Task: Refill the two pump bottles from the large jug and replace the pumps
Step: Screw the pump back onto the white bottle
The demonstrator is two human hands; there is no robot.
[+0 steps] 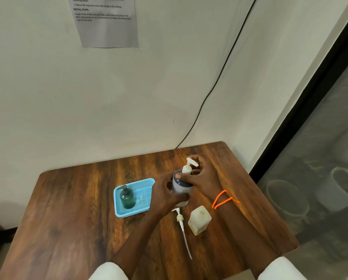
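A loose pump (pixel 181 225) had been laid on the table (pixel 68 209), just beside the capless jug (pixel 199 220). Beyond, the white bottle (pixel 181 188) was gripped by the left hand (pixel 167 197), presumably to steady it, while its pump collar was encircled by the right hand (pixel 203 178). Farther left, the green bottle (pixel 127 199) stood in the blue tray (pixel 146 182).
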